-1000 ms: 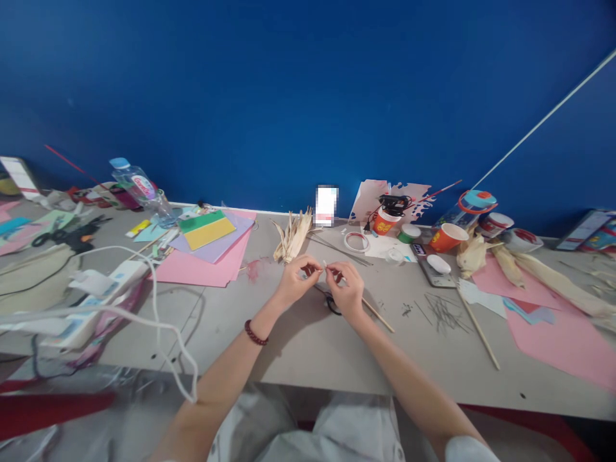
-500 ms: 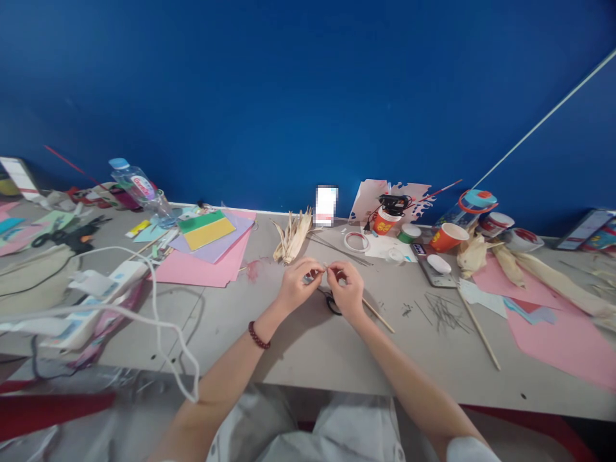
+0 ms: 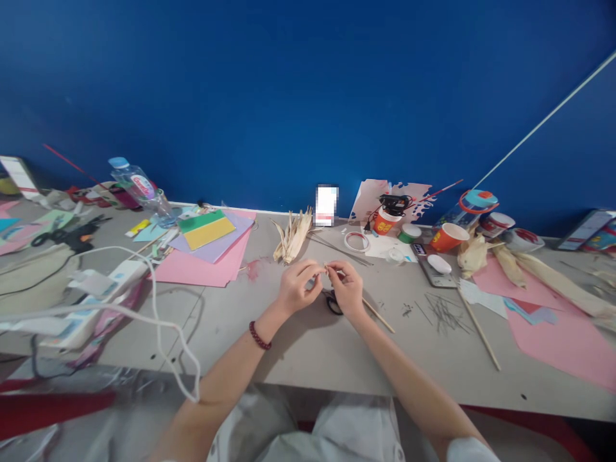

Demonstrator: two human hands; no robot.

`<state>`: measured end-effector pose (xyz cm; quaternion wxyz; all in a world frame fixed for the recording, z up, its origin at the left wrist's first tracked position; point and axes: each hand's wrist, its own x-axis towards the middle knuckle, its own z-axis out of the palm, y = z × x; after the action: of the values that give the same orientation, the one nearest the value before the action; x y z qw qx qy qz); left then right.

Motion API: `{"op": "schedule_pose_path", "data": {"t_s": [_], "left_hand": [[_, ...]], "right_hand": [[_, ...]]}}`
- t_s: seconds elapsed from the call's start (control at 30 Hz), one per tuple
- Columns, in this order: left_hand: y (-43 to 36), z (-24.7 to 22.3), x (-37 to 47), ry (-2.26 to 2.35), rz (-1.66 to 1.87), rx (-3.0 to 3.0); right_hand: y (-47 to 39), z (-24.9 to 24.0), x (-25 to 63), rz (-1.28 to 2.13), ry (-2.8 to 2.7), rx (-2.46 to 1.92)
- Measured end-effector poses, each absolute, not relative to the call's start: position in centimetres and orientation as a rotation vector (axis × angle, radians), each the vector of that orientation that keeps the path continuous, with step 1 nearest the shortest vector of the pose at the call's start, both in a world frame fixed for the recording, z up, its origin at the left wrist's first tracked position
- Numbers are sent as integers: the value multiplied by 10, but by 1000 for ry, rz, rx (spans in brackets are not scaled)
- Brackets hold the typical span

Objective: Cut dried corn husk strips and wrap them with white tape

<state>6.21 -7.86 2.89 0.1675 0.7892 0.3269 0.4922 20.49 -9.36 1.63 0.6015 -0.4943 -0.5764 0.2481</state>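
My left hand and my right hand meet fingertip to fingertip above the table. Both are closed in a pinch around something small and pale that I cannot make out. Under my right hand lies a pair of scissors with black handles, partly hidden. A thin wooden stick rests to the right of that hand. Just beyond my left hand stands a bundle of dried corn husks.
Pink paper, a power strip and a white cable are on the left. A roll of tape, an orange paper cup, a pile of thin wires and a longer stick lie on the right.
The fingers of both hands have shifted slightly, and the left fingers are a little more stretched out. Things on the table stay where they were.
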Motion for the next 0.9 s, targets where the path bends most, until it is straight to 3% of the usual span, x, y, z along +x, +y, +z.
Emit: {"op": "schedule_pose_path", "data": {"t_s": [0.2, 0.9], "left_hand": [[-79, 35, 59, 924, 1564, 2127], [-75, 41, 63, 947, 1454, 1916]], "right_hand": [[-90, 11, 205, 720, -1303, -1092], [-91, 12, 205, 823, -1328, -1047]]}}
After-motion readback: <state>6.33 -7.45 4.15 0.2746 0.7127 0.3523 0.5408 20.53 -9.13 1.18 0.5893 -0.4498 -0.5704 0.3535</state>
